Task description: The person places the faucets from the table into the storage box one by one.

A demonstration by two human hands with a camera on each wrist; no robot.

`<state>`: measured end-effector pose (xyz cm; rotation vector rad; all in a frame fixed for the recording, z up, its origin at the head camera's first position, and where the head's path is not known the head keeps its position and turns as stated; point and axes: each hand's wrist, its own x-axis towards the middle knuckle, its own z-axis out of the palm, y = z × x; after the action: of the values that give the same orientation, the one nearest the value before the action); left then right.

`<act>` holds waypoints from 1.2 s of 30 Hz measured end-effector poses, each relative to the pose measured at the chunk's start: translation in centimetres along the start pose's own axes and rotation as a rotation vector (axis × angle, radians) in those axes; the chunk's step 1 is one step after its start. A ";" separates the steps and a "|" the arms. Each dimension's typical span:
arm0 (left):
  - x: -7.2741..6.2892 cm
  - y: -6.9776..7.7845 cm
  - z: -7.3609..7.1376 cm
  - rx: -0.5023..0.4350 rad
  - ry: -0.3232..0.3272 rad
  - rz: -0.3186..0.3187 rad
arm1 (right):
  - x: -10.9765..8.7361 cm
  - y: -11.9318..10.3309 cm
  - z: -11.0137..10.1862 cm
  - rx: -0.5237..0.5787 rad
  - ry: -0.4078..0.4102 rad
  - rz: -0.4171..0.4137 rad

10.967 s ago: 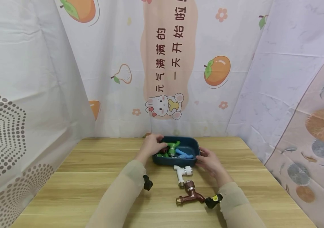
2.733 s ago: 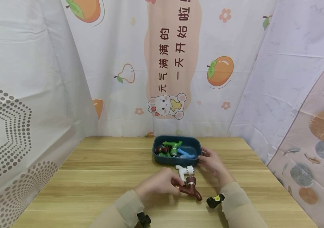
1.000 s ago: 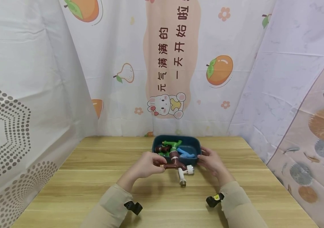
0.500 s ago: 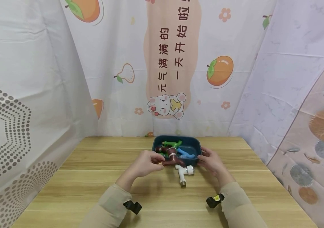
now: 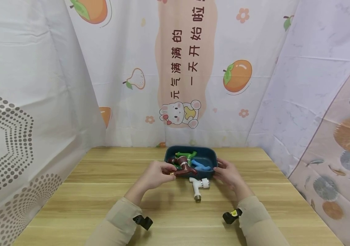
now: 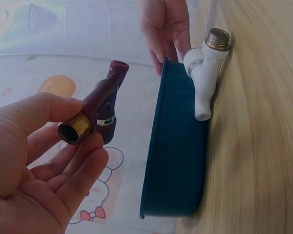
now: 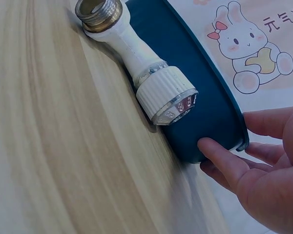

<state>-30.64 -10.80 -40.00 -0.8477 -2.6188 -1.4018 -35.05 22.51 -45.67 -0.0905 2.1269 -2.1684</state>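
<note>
My left hand [image 5: 156,176] pinches a dark red tap [image 5: 185,167] by its brass threaded end, between thumb and fingers. The left wrist view shows this tap [image 6: 100,105] held clear of the table, its spout pointing away. It hangs over the front rim of a dark blue plastic tub [image 5: 204,174]. My right hand [image 5: 228,176] grips the tub's right end; in the right wrist view its thumb [image 7: 224,158] presses the outer wall. A white tap [image 5: 197,186] with a brass thread lies on the table just before the tub.
Inside the tub are a green tap [image 5: 190,155], a blue tap [image 5: 201,166] and another dark red tap, partly covered. The wooden table [image 5: 175,218] ends at a printed curtain [image 5: 132,112] right behind the tub.
The dark red tap was picked up from the table near the white tap. My left hand has carried it back to the tub and tilted it. The right hand stays on the tub.
</note>
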 end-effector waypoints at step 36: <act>4.3 -1.3 0.0 0.031 0.045 -0.105 | -0.1 -0.2 0.0 -0.007 0.005 -0.006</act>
<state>-34.93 -9.51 -39.69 -0.6761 -2.6801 -1.3821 -34.91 22.53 -45.48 -0.0915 2.1402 -2.1667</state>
